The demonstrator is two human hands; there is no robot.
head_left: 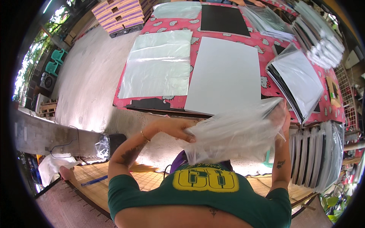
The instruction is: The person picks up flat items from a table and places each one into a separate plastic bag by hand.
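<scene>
A clear plastic bag [235,133], crumpled and blurred in part, stretches between my two hands in front of the table edge. My left hand [181,130] grips its left end, the thumb on top. At the right end my right hand [283,114] has hold of the bag, its fingers partly veiled by the film. Just beyond lies a large white sheet stack [224,76], its near edge partly covered by the bag. Left of that is a flat pile of clear plastic bags [156,64]. On the right, bagged white and black sheets [296,81] lie in a slanted stack.
The table has a pink patterned cover [264,70]. A black sheet [224,19] and another bag pile [176,10] lie farther back. Bagged stacks [317,36] fill the far right; more packs [315,155] stand below the table. Another person's hand [258,3] shows at the far edge.
</scene>
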